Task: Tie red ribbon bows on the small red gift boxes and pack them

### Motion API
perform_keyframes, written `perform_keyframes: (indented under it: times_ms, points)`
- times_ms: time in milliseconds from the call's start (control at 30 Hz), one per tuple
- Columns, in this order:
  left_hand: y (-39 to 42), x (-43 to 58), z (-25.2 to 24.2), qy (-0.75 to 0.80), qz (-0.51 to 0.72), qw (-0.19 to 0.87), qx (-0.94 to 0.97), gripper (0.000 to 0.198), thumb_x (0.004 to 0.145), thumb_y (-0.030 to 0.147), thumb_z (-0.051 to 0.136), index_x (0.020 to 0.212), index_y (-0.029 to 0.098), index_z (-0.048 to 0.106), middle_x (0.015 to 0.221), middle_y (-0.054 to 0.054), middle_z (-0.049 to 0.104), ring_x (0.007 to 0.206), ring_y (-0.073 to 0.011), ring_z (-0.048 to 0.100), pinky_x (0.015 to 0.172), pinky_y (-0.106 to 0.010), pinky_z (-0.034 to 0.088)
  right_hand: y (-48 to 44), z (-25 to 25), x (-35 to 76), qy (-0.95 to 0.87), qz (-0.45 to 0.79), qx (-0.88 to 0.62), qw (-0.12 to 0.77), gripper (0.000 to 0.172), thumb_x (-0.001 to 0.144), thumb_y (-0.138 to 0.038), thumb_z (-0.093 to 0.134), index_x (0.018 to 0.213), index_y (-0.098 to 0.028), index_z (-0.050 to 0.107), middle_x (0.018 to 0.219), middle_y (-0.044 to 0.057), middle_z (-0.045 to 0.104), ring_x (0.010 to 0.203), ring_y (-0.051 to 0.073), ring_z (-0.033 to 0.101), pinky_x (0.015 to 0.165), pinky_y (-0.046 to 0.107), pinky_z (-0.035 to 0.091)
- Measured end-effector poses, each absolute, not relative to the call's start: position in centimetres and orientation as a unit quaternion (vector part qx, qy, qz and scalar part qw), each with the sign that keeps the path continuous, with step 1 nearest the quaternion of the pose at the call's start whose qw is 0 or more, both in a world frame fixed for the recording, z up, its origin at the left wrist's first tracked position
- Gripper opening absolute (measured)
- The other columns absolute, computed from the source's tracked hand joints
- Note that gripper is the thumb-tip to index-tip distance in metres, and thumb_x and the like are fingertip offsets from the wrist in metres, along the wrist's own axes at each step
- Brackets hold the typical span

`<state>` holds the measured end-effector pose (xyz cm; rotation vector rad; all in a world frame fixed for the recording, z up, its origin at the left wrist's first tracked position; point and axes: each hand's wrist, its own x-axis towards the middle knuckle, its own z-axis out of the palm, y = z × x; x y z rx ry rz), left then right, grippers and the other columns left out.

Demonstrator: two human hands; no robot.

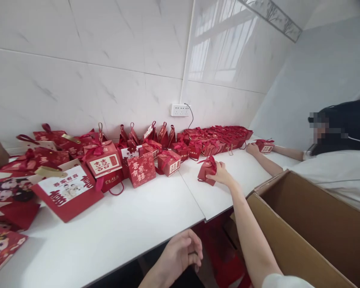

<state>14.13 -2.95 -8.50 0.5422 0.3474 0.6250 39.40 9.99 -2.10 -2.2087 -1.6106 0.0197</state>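
My right hand [221,174] reaches over the white table with its fingers closed on a small red gift box [206,171] with a ribbon bow on top. The box is at the table surface; I cannot tell whether it rests fully on it. Loosely curled and holding nothing, my left hand [181,255] hovers near the table's front edge. A red box with a bow and a cream label [169,163] stands left of the held one. Beside it are a flat-faced red box with gold characters [142,169] and a larger double-happiness box [104,162].
Many red boxes stand in packed rows [225,140] along the wall. More red gift bags [67,192] crowd the table's left. An open cardboard carton [300,224] is at my right. Across it, a co-worker's hands hold another red box [264,146]. A power strip [180,110] is on the wall.
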Motion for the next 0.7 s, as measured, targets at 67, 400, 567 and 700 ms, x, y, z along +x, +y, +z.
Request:
perform_keyframes:
  times_ms: [67, 400, 567, 700]
  points:
    - [-2.6, 13.8, -8.4, 0.175, 0.316, 0.891, 0.274, 0.023, 0.066, 0.033, 0.071, 0.069, 0.012, 0.062, 0.069, -0.005, 0.058, 0.063, -0.0134, 0.056, 0.058, -0.025, 0.042, 9.4, -2.8, 38.9, -0.614, 0.023, -0.758, 0.221, 0.063, 0.073, -0.028, 0.064, 0.128, -0.005, 0.045, 0.119, 0.021, 0.049, 0.114, 0.025, 0.052, 0.095, 0.031, 0.039]
    - [-0.5, 6.6, -5.3, 0.325, 0.630, 0.672, 0.214, 0.017, 0.063, 0.027, 0.068, 0.062, 0.016, 0.055, 0.059, 0.003, 0.044, 0.053, -0.0085, 0.043, 0.053, -0.022, 0.038, 4.8, -1.4, 28.4, -0.826, 0.187, -0.443, 0.296, 0.084, 0.060, -0.028, 0.078, 0.133, -0.023, 0.038, 0.131, 0.012, 0.039, 0.127, 0.028, 0.041, 0.107, 0.042, 0.036]
    - [-1.0, 2.5, -5.4, 0.444, 0.704, 0.463, 0.305, 0.015, 0.069, 0.030, 0.061, 0.066, 0.018, 0.053, 0.055, 0.005, 0.039, 0.051, -0.0083, 0.036, 0.050, -0.021, 0.033, 2.5, -3.1, 23.8, -0.859, 0.297, -0.344, 0.233, 0.072, 0.075, -0.018, 0.064, 0.139, -0.029, 0.034, 0.148, 0.009, 0.029, 0.136, 0.025, 0.030, 0.109, 0.040, 0.033]
    - [-2.6, 0.4, -5.3, 0.579, 0.558, 0.396, 0.443, 0.022, 0.074, 0.038, 0.059, 0.071, 0.020, 0.049, 0.057, 0.005, 0.042, 0.053, -0.0101, 0.040, 0.052, -0.022, 0.034, 1.2, -5.3, 23.8, -0.764, 0.348, -0.433, 0.327, 0.063, 0.079, -0.035, 0.064, 0.136, -0.028, 0.037, 0.141, 0.011, 0.038, 0.129, 0.027, 0.041, 0.100, 0.044, 0.042]
